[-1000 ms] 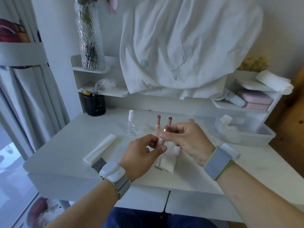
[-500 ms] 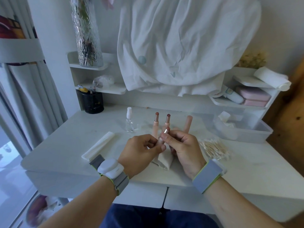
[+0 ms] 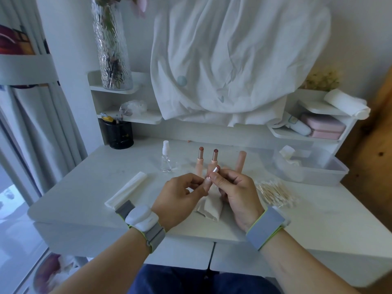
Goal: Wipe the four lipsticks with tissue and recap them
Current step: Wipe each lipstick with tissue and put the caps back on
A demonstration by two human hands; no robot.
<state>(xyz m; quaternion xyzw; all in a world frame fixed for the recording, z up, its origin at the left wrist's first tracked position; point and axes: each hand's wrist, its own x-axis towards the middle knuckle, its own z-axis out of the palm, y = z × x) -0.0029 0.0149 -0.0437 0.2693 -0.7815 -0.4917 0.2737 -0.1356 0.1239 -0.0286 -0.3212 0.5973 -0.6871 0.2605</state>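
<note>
Looking down from the bottom of the frame, I count two hands, each with a grey strap at the wrist. My left hand (image 3: 180, 198) pinches the lower barrel of one uncapped lipstick (image 3: 210, 179) between thumb and fingertips; my right hand (image 3: 237, 194) is curled, its thumb and forefinger closed on the upper part of the same stick, just below its silvery collar. The stick tilts up and to the right, so its tip sits just above both hands, at frame centre. A crumpled white tissue (image 3: 209, 209) hangs under the hands; I cannot tell which fingers carry it.

On the smooth white table (image 3: 318, 219), lower left of centre, lies one flat folded stack of tissue (image 3: 127, 190). Right of the hands is a loose heap of thin cotton swabs (image 3: 275, 193).

Behind the hands stand three more slim peach-pink lipsticks in a row: two uncapped (image 3: 200, 160) (image 3: 214, 159) with dark rosy tips, and one capped (image 3: 241, 162), matte and round-topped. Left of them stands one small clear spray bottle (image 3: 165, 159) with a white cap. At the right sits one translucent plastic bin (image 3: 314, 172).

Farther back, upper left, are one black mesh cup (image 3: 119, 134) and one ribbed glass vase (image 3: 111, 47); a creased white cloth (image 3: 233, 60) drapes across the top.
</note>
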